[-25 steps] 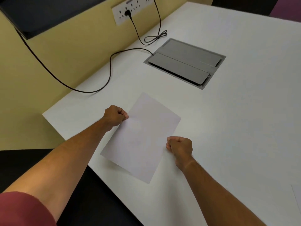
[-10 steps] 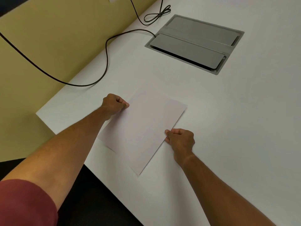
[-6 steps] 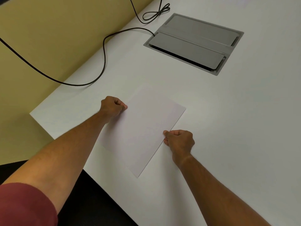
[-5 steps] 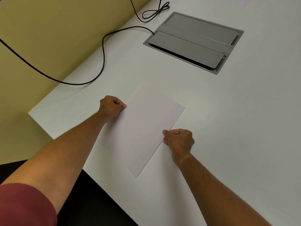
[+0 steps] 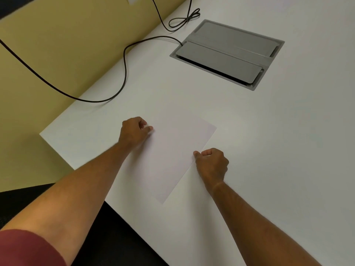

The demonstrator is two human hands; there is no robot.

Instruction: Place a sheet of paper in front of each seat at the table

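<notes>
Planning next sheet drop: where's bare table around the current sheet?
Bare white table right of the sheet, out from the right hand, and between the sheet and the grey cable hatch. Tighter on the left: the left hand, the table corner, and the black cable looping there.

No readable text, labels, numbers or signs anywhere.

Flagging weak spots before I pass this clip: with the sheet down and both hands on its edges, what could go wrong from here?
1. The sheet lies skewed to the table edge; it may be left crooked.
2. Its near corner sits close to that edge, so pulling the left hand or right hand back before the grip is released could drag the sheet off.
</notes>
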